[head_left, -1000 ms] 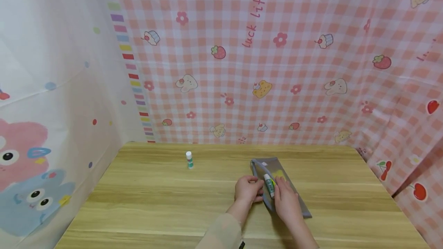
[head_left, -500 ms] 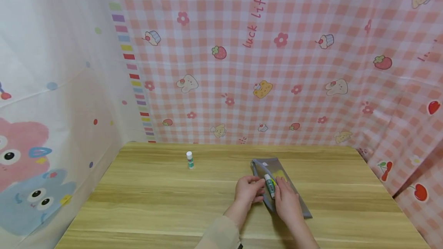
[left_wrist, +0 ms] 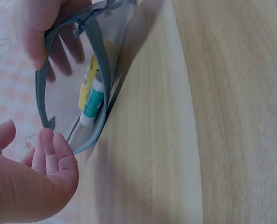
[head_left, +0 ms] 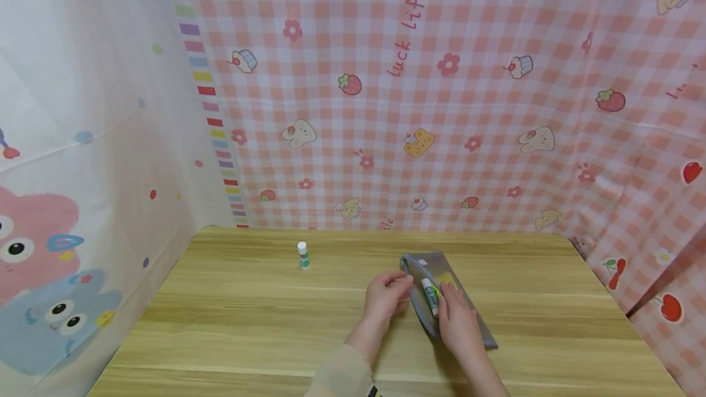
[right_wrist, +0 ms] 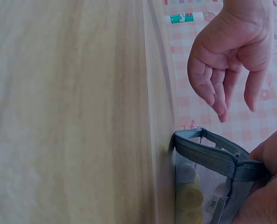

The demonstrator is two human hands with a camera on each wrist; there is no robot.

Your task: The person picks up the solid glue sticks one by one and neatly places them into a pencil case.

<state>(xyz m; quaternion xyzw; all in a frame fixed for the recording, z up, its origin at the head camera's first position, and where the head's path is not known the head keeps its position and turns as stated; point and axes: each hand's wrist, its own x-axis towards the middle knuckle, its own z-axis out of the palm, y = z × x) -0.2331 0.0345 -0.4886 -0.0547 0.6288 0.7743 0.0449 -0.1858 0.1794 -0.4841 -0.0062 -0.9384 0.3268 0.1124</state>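
A grey mesh zip pouch lies on the wooden table with its zippered mouth spread. Through the mouth a white-and-green glue stick is visible, beside a yellow item of unclear kind. My right hand grips the pouch at its rim, thumb on one side and fingers on the other. Beside the mouth, my left hand holds nothing; its fingers are loosely bent. In the right wrist view, that left hand is apart from the pouch's dark zip edge.
A second glue stick, white-capped, stands upright toward the back left of the table. Behind the table hangs a pink checked cloth, and a white printed cloth covers the left side.
My left hand has drawn back leftward from the pouch's mouth, leaving more of its near edge in sight. The right hand and the glue stick inside stay in place.
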